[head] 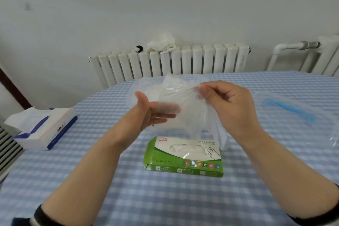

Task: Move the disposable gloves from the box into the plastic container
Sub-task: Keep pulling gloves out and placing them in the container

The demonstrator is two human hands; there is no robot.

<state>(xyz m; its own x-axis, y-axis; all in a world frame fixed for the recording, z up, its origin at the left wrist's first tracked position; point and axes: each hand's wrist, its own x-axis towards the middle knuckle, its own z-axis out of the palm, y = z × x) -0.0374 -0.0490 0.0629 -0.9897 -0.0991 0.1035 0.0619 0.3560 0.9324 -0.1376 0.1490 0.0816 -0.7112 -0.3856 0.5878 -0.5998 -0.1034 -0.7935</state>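
A thin clear disposable glove (194, 117) hangs in the air between my hands, above the green and white glove box (183, 161). My right hand (229, 102) pinches the glove's upper edge between thumb and fingers. My left hand (146, 113) is held out flat, its straight fingers lying against the film and partly veiled by it. More white gloves show in the box's top slot. Behind my hands stands a translucent plastic thing (146, 83), mostly hidden. To the right lies a clear plastic bag with a blue zip strip (288, 111).
The table has a blue checked cloth (128, 198). A blue and white tissue pack (45, 128) sits at its left edge. Beyond the far edge is a white radiator (201, 60) with a white cloth (161, 43) on top.
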